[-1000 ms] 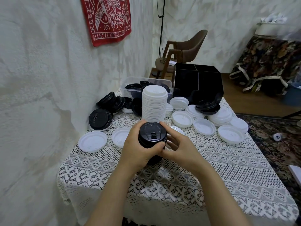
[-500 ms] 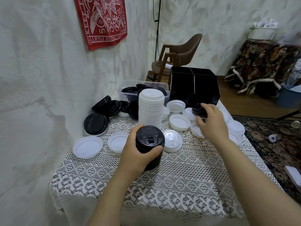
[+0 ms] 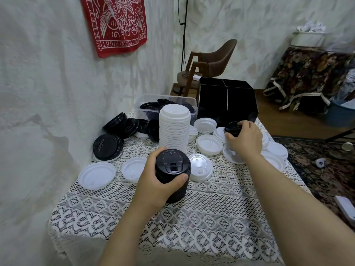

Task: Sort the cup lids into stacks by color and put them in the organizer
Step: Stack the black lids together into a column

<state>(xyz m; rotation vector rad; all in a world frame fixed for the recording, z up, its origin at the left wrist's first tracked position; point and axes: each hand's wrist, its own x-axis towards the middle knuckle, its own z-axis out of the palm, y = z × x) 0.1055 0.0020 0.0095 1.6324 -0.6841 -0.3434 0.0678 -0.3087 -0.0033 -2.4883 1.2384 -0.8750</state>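
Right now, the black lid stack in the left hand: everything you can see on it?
The stack of black plastic cup lids is upright, nested into a short glossy column. Its top lid faces up, showing a raised rim, faint embossed lettering and a small flip tab. The left hand grips it from the left, thumb across the front. Its base appears to rest on the white lace tablecloth. A single white plastic lid lies just right of it; contact unclear.
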